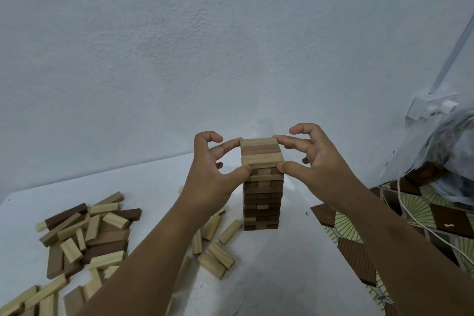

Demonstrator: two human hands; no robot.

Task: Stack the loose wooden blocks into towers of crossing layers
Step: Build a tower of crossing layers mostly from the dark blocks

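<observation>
At the top of the tower [262, 182], both hands are squaring up the newest layer: the left hand [213, 174] pinches the near-left corner between thumb and a forefinger laid along the far edge, and the right hand [315, 159] mirrors it, thumb on the near-right corner and fingertips [278, 139] touching the far-right end. The other fingers curl loosely and hold nothing. That top layer [261, 151] is three blocks side by side, pale, brown, pale, crossing the row beneath. The blocks look light, stiff and smooth-faced, so they probably slide under a nudge; gentle pressure from opposite ends seems the safest hold, since the tall column would likely topple if pushed sideways. The tower stands on the white bench [269, 277], with loose blocks [87, 236] heaped well to its left and a few more [215, 259] just beside its base.
</observation>
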